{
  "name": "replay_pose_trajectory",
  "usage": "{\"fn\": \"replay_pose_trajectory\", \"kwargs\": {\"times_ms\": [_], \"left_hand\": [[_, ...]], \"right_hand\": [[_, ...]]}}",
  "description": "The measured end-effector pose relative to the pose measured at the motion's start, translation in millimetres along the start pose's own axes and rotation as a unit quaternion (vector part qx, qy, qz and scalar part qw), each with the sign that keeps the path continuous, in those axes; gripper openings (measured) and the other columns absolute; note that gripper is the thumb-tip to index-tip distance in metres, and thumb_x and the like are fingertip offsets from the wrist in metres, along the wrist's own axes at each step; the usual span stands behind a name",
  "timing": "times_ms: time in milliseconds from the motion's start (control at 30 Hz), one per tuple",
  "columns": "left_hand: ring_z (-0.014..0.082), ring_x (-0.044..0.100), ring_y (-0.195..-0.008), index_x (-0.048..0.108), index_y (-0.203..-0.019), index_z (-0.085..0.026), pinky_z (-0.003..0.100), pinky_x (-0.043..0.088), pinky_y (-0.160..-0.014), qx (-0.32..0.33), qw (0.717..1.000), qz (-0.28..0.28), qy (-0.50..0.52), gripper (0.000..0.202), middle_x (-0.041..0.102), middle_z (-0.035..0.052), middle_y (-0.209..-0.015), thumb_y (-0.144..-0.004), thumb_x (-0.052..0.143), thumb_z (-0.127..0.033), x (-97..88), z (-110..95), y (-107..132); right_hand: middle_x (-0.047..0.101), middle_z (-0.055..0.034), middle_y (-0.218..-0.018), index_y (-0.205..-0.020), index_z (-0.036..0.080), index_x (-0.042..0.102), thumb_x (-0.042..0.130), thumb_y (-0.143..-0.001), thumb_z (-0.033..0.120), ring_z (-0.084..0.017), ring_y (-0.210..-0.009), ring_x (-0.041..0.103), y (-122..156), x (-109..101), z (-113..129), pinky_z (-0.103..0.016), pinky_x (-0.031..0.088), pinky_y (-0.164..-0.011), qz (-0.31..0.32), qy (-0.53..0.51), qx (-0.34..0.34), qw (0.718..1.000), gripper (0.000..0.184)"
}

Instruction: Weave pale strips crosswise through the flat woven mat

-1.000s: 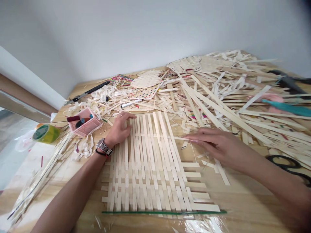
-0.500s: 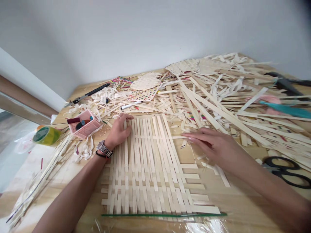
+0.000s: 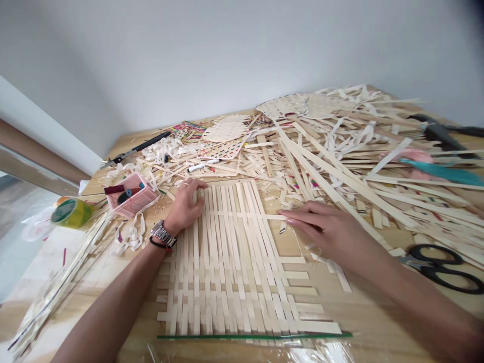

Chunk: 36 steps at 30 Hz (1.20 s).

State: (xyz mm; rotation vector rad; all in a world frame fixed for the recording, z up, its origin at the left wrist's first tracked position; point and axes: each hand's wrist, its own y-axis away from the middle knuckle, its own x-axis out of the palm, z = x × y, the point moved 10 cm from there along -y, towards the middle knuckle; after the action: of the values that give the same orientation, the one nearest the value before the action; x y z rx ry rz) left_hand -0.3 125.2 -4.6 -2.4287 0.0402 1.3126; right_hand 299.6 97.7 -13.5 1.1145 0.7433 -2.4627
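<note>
A half-woven mat of pale flat strips lies on the wooden table in front of me, its near edge against a thin green rod. My left hand, with a metal watch on the wrist, rests fingers-down on the mat's upper left upright strips. My right hand lies at the mat's right side with fingers stretched out, its fingertips on the end of a thin horizontal strip that crosses the upright strips.
Loose strips and offcuts cover the far and right table. Black scissors lie at the right. A pink tray and a green tape roll sit left. A black cutter and a marker lie behind.
My right hand has slid a little to the left along the horizontal strip. The left hand has stayed on the mat. The view has shifted slightly.
</note>
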Motion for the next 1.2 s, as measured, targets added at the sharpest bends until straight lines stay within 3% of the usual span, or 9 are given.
{"fn": "replay_pose_trajectory", "kwargs": {"times_ms": [233,700,1200], "left_hand": [[0.0266,0.063,-0.114,0.066,-0.123,-0.02,0.047,0.051,-0.107,0.003,1.0,0.019,0.025,0.036,0.07,0.008,-0.118,-0.089,0.056,-0.011,1.3,0.6,0.0],[0.0266,0.067,-0.116,0.07,-0.115,-0.022,0.048,0.053,-0.108,-0.012,0.997,-0.019,0.07,0.036,0.074,0.0064,-0.118,-0.087,0.053,-0.009,0.5,10.7,-1.0],[0.0257,0.063,-0.11,0.07,-0.11,-0.022,0.046,0.055,-0.102,0.067,0.988,-0.126,0.06,0.038,0.065,0.0078,-0.111,-0.08,0.055,-0.005,-27.4,-10.9,3.3]], "right_hand": [[0.08,-0.0079,-0.103,-0.119,0.029,0.083,0.056,-0.108,0.036,-0.025,-0.091,0.076,1.1,1.0,7.1,-0.045,0.063,-0.081,-0.016,0.002,-0.003,1.0,0.03],[0.079,-0.0091,-0.106,-0.119,0.031,0.083,0.057,-0.106,0.042,-0.028,-0.097,0.075,2.2,-2.4,-14.2,-0.049,0.062,-0.087,-0.025,0.035,-0.002,0.999,0.031],[0.078,-0.011,-0.105,-0.115,0.026,0.082,0.054,-0.107,0.042,-0.029,-0.095,0.075,2.1,-4.1,-15.2,-0.053,0.062,-0.087,-0.02,0.033,0.009,0.999,0.033]]}}
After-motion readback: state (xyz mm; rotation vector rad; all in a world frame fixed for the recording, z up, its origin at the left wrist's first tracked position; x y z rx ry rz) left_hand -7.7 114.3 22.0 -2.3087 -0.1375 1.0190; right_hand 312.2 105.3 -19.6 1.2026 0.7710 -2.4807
